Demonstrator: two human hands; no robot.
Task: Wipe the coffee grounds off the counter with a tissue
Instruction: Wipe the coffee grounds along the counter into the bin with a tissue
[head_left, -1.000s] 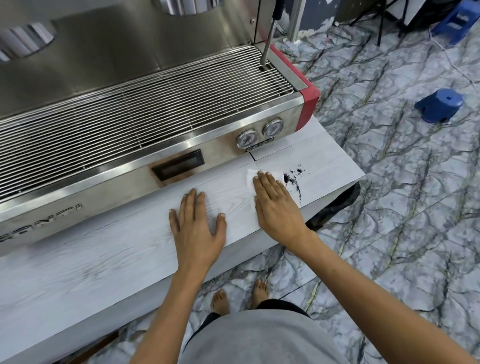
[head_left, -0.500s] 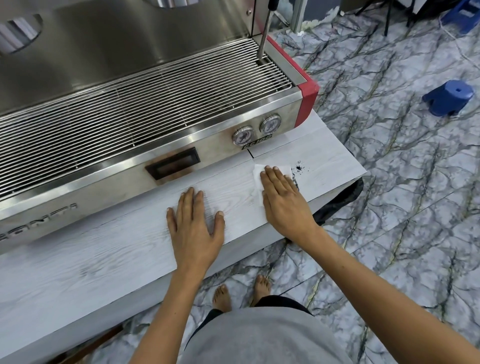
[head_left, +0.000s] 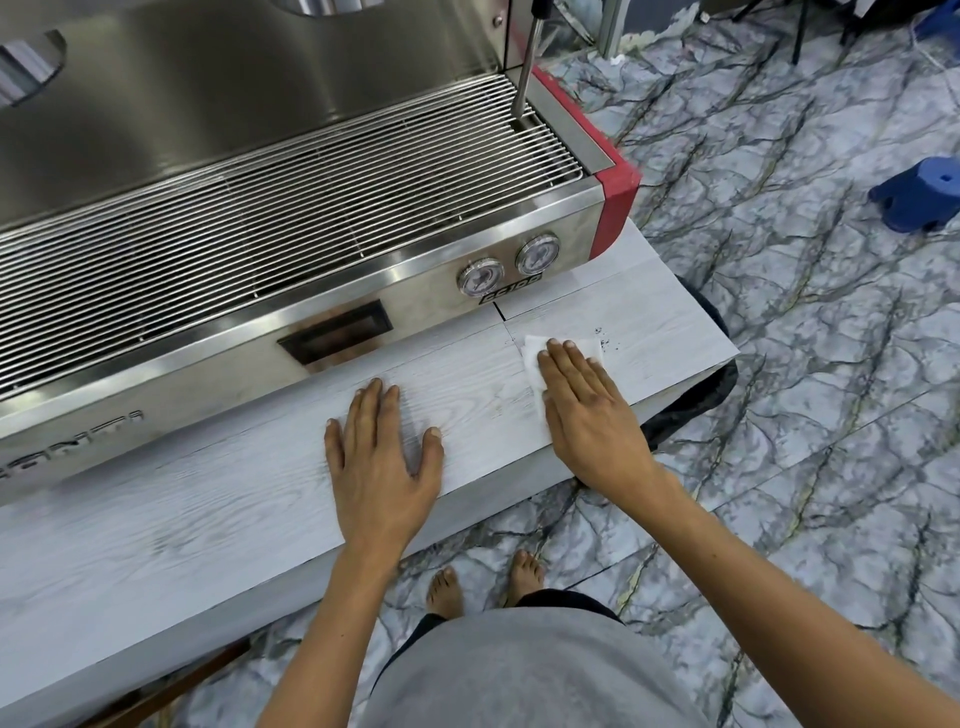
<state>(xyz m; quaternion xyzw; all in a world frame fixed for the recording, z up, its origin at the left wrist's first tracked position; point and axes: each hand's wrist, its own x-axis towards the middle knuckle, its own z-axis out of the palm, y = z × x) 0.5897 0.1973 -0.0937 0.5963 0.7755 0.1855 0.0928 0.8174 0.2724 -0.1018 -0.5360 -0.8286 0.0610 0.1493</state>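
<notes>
1. A small dark plate on the front panel of the coffee machine, just under the two round gauges, bears light characters that look like "CC100"; the last ones are hard to make out.
2. Raised letters run along the lower left of the same front panel. They are seen at a steep slant and partly cut off at the picture's edge; the visible end seems to read "ANTI", though this is not certain.
3. The gauge faces carry markings too small to read.
</notes>
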